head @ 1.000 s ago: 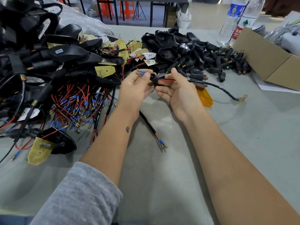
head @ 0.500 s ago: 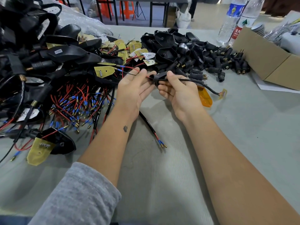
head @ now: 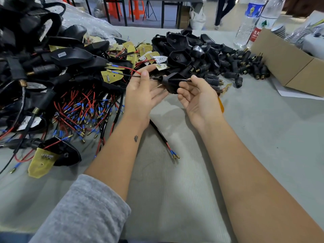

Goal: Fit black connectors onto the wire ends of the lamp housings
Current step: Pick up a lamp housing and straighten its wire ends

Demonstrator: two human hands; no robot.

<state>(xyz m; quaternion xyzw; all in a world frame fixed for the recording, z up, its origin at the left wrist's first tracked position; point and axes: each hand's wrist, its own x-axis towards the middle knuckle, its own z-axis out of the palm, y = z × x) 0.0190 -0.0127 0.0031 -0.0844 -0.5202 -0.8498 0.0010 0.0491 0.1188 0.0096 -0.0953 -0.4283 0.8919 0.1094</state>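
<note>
1. Black moulded plastic, one funnel-shaped lamp housing [head: 172,82] sits in the air between the two hands, above the grey cloth-covered table [head: 263,137], with a thin black cable passing through it.
2. One left hand [head: 142,90] lies palm up; its thumb and forefinger pinch the cable where it leaves the housing, the other fingers loosely spread beneath.
3. One right hand [head: 198,97], palm up, pinches the cable at the housing's right side with thumb and forefinger; the remaining fingers curl under the housing.
4. Two wire ends, one red and one black with blue-sleeved brass tips [head: 114,69], reach left of the left thumb.
5. One loose black cable [head: 161,135] with two blue-tipped ends lies on the table under the left wrist.
6. Two clear plastic water bottles [head: 249,21] stand far right, beside one brown cardboard box [head: 287,64].
7. The heaps of small black barrel connectors [head: 245,64] and empty housings are too many to count.
8. Compared with half a second ago, the cable's small board end has drawn in close behind the right hand, and the wire ends stick out further left.
</note>
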